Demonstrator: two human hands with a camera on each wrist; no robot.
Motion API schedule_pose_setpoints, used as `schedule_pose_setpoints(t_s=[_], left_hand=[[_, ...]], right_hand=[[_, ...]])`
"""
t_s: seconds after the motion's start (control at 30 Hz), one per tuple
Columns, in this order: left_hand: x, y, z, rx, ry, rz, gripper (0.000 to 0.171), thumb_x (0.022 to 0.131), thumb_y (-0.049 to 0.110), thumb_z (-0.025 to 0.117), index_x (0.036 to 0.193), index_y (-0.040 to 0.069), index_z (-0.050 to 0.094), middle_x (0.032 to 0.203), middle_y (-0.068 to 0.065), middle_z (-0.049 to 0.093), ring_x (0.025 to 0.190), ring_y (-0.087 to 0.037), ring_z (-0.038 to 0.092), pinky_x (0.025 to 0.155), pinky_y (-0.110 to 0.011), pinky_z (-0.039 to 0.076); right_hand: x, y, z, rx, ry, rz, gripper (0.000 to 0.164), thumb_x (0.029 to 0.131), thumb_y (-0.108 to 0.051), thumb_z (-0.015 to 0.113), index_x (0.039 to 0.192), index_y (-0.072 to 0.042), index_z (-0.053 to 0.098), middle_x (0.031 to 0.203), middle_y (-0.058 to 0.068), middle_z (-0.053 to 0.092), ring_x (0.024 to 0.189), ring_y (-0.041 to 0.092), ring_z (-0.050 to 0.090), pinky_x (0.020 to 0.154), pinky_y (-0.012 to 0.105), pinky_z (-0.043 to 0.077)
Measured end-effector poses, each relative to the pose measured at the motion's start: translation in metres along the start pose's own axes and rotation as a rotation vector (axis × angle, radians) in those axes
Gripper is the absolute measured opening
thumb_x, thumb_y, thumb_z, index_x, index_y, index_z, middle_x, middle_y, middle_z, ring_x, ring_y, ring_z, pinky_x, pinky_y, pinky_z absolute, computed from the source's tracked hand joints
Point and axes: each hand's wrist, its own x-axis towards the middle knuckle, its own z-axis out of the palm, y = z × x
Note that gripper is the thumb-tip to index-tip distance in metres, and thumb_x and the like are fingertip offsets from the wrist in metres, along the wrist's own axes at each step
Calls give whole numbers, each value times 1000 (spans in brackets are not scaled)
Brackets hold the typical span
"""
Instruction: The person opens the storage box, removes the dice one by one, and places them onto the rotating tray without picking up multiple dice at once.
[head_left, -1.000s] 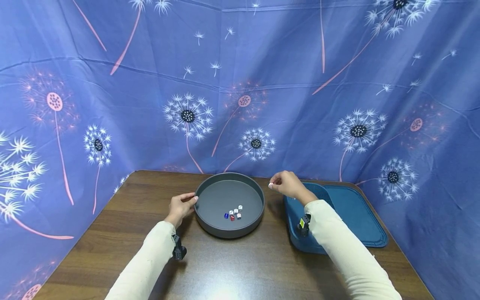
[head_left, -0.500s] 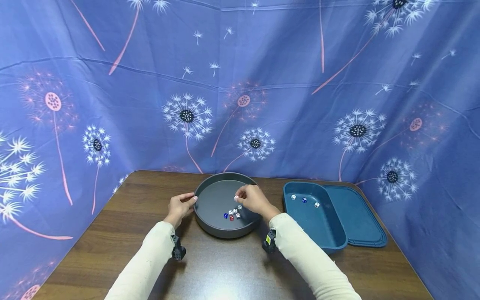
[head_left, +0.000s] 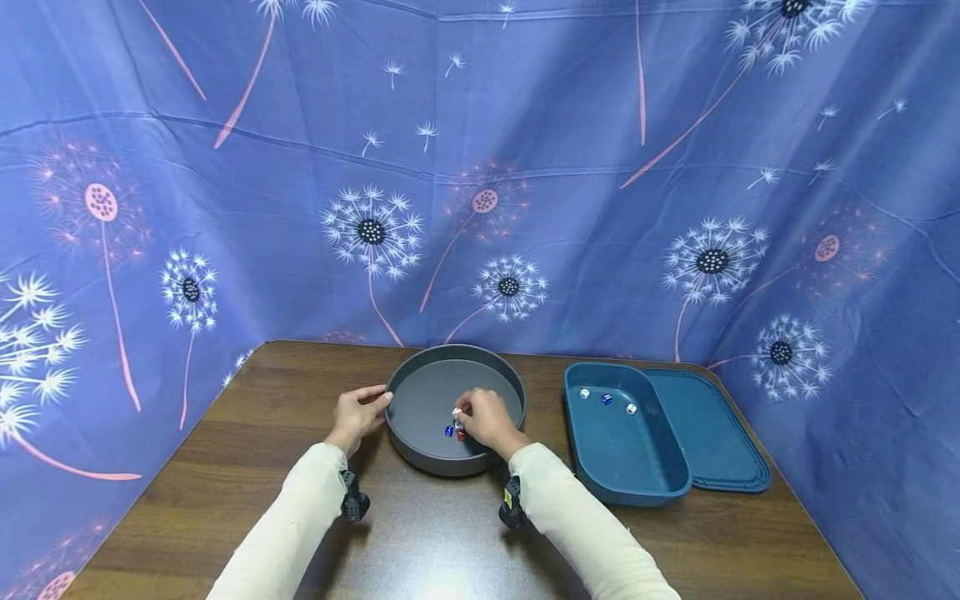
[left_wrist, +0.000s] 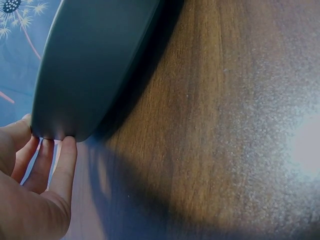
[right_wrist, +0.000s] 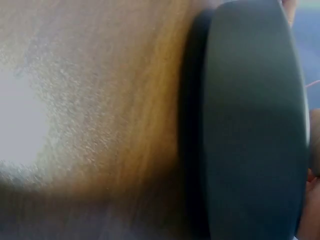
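A round dark grey pan (head_left: pixel 423 390) stands on the table. At its left side my left hand (head_left: pixel 360 418) pinches the rim, thumb at the top edge and fingertips on the outer wall (left_wrist: pixel 90 70). Inside the pan, low over its floor, my right hand (head_left: pixel 486 417) holds a white die (head_left: pixel 456 412) between thumb and fingers. Just below those fingertips lie a blue die (head_left: pixel 448 431) and a red die (head_left: pixel 461 435); the other white dice are mostly hidden by the hand. The pan's wall blocks most of the right hand in the right wrist view.
A blue rectangular container (head_left: pixel 633 462) stands right of the pan, with two white dice (head_left: pixel 632 409) and one blue die (head_left: pixel 607 399) at its far end. Its flat lid (head_left: pixel 716 433) lies beside it on the right. A patterned cloth (head_left: pixel 450 250) hangs behind the wooden table (head_left: pixel 225 475).
My right hand has moved left from the blue container to the middle of the pan, bringing the white die and lowering it beside the others. My left hand stays on the rim.
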Motion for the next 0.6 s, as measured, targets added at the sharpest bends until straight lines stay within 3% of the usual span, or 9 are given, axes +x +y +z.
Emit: schedule_pose_setpoints(t_s=[0.4,0.6], left_hand=[[-1,1,1,-1,8,3,36,90,10,67,123,-3,62,124,-25,58,93,-22,64,78,-34,60],[-4,0,-1,-31,12,33,34,87,13,72,118,-2,66,116,-23,62,84,-18,65,73,-34,61]], right_hand=[[0,-5,1,-23,-20,-1,7,84,-11,73,88,-5,72,78,1,69,76,16,63,71,31,54],[6,1,-15,44,-9,-17,11,85,-9,71,93,-2,72,81,3,69,75,14,63,69,28,56]])
